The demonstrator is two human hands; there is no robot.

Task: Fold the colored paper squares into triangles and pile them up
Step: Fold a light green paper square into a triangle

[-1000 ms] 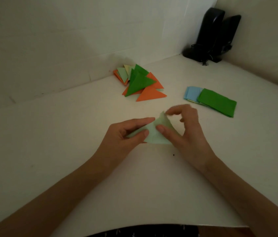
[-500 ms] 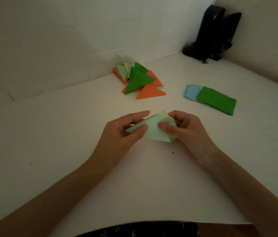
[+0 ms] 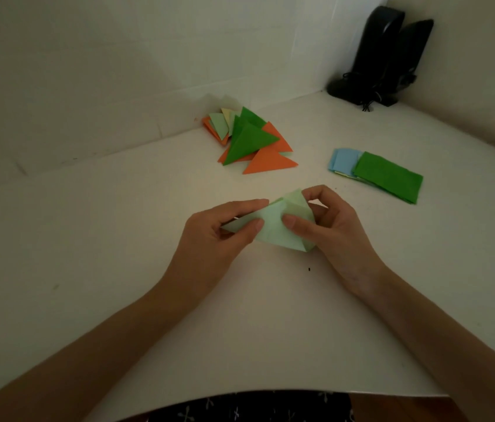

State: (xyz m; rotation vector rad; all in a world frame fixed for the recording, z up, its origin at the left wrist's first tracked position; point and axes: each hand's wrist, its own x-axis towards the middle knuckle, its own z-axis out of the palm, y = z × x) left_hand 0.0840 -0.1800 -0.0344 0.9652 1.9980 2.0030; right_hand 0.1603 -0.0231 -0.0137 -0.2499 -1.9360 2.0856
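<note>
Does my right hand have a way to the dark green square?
Likely yes, once it lets go: the right hand pinches the light green paper, but nothing lies between it and the dark green square.

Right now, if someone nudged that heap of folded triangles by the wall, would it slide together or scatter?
Probably scatter: the triangle pile is loose, pieces overlapping at odd angles. They look thin, so top ones would likely slide off. The orange triangle at its near edge may go first.
</note>
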